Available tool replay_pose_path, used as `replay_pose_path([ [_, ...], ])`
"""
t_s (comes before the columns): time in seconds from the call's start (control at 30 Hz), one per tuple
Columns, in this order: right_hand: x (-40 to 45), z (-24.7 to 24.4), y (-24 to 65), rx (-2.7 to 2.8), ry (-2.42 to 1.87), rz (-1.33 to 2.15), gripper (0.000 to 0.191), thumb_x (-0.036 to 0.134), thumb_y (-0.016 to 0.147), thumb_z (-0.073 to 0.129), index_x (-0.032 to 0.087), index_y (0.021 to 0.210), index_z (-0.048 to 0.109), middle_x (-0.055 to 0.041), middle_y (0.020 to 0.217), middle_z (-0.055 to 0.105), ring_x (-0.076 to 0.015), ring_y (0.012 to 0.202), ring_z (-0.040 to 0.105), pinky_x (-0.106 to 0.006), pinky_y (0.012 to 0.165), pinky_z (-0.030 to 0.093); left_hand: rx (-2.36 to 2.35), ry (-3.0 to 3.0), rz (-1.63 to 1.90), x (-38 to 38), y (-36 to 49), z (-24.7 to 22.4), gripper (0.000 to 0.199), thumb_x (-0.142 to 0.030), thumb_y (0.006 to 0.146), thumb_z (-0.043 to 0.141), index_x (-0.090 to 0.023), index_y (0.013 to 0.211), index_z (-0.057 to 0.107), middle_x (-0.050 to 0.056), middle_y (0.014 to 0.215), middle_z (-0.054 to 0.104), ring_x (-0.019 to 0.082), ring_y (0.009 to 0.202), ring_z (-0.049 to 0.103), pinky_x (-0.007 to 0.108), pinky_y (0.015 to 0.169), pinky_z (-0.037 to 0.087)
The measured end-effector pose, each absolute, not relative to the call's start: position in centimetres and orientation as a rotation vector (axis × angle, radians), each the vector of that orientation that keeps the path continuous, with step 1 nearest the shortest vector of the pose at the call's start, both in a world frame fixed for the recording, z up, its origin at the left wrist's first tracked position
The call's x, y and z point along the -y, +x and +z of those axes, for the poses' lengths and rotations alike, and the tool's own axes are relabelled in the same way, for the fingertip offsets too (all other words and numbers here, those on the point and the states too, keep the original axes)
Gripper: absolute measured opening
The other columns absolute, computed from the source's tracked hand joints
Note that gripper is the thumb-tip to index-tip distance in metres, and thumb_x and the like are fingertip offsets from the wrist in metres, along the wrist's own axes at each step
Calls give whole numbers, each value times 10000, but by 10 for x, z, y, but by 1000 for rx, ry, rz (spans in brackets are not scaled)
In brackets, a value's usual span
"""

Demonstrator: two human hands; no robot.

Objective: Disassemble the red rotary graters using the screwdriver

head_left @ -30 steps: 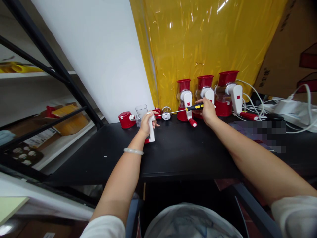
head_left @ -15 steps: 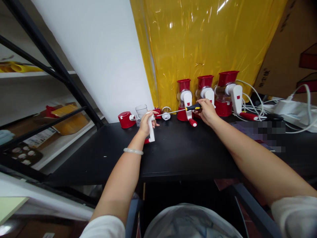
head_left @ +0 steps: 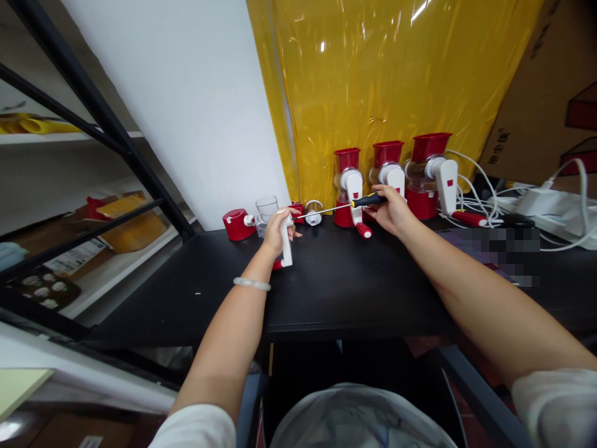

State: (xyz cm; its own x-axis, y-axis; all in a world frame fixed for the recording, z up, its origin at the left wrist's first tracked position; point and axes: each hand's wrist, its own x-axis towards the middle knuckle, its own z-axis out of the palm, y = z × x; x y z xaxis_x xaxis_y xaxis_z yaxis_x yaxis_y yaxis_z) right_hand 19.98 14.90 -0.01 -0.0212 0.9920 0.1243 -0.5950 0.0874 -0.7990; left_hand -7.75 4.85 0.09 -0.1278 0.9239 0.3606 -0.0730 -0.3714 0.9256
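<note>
Head view: crank handle is gripped by left hand, screwdriver pinched by right hand, tip apparently seated; steady alignment's called for.

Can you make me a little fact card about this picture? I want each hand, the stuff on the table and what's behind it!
Left hand: gripping a white crank arm
Right hand: holding a screwdriver, shaft reaching toward the crank arm
Standing up: three red-and-white grinders
Loose parts: red base, clear container, round drum
Table: black
Behind: shiny yellow sheet
Far right: white cables
</note>
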Motion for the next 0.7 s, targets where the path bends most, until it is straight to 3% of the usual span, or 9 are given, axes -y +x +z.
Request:
replay_pose_path([
  [0.47, -154, -6, 206, 919, -556, 1353, 130, 278, 613, 583, 241, 731, 624, -13, 798, 629, -185, 794, 611, -297, 642, 512, -1031, 1365, 1604, -51, -79, -1, 393, -554, 738, 645, -194, 894, 656, -88, 415, 464, 93, 357, 422, 271, 495, 542],
  [0.6, -156, -9, 203, 966, -566, 1243, 106, 335, 686, 626, 238, 724, 609, 8, 793, 621, -161, 723, 619, -283, 594, 517, -1030, 1361, 1605, -49, -79, 0, 397, -561, 740, 652, -193, 890, 658, -88, 413, 457, 93, 359, 418, 273, 498, 546],
  [0.7, -159, -11, 200, 976, -648, 1220, 251, 471, 796, 631, 233, 726, 590, 15, 702, 618, -140, 575, 589, -279, 534, 511, -1024, 1340, 1609, -48, -79, 1, 408, -567, 738, 664, -192, 897, 659, -90, 407, 454, 91, 360, 411, 269, 499, 547],
])
